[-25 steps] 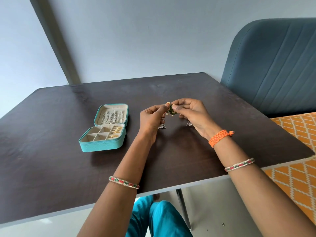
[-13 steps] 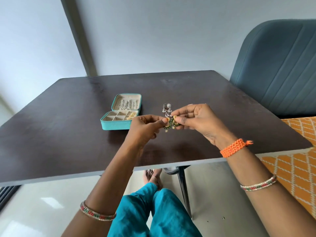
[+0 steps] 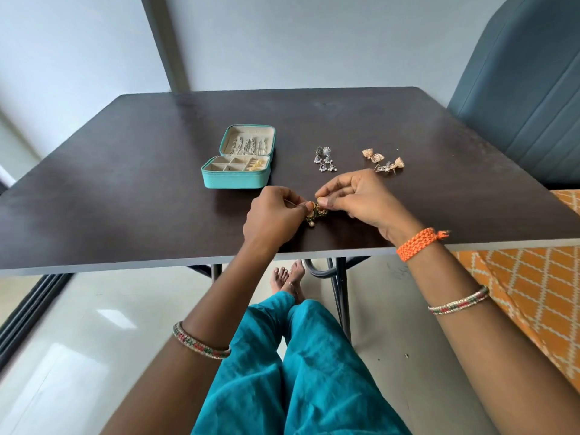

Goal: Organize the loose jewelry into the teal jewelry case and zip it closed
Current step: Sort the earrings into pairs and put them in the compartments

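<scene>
Head view: earring being readied for the teal case

Both hands are pinching a green-and-gold earring (image 3: 315,214) above the counter (image 3: 125,171): left hand (image 3: 273,216) steadying, right hand (image 3: 354,197) working it with curled fingers (likely fastening its back). The open teal jewelry case (image 3: 235,178) is waiting beyond, silver earrings (image 3: 324,160) and gold earrings (image 3: 384,161) lying loose nearby.

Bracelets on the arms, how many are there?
3: a beaded bangle on the left forearm, an orange woven band at the right wrist, a beaded bangle further up that forearm.
</scene>
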A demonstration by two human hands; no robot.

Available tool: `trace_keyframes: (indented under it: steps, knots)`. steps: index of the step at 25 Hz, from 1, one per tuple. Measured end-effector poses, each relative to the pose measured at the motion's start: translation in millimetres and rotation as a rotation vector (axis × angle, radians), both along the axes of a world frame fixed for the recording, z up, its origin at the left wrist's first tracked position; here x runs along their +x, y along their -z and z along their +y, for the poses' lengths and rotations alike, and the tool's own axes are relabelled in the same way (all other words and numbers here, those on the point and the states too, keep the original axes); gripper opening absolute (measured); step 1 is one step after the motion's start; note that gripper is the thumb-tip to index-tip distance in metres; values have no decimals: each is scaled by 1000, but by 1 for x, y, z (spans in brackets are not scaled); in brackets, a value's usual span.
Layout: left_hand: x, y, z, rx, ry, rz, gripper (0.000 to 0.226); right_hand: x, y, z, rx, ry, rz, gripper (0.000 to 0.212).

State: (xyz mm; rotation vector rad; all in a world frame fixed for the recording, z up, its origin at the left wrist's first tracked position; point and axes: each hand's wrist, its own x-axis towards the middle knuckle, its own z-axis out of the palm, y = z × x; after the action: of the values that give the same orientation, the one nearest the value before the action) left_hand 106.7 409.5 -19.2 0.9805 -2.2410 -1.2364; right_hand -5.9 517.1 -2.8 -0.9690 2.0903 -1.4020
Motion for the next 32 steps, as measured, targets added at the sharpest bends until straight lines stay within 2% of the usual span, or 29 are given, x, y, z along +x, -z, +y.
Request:
trace_keyframes:
  steps: [6,10,14,18,24,27,32]
  knots:
    - [5,-8,-5,249,162,138,17,-13,1,6,-49,-130,-107,9]
    - [9,4,-8,160,224,176,15,-13,1,11,-100,-201,-128,11]
    - [10,12,-8,30,182,136,14,-11,5,10,-104,-181,-73,14]
    - [10,10,-1,-102,83,94,15,-8,5,4,-37,-130,14,10]
    - [11,11,15,-174,-102,150,16,0,7,-3,26,-56,139,8]
    - [8,9,14,-167,-96,100,16,0,8,-4,0,-52,102,9]
    - [7,9,5,-107,-34,85,16,1,8,1,-157,-92,-41,15]
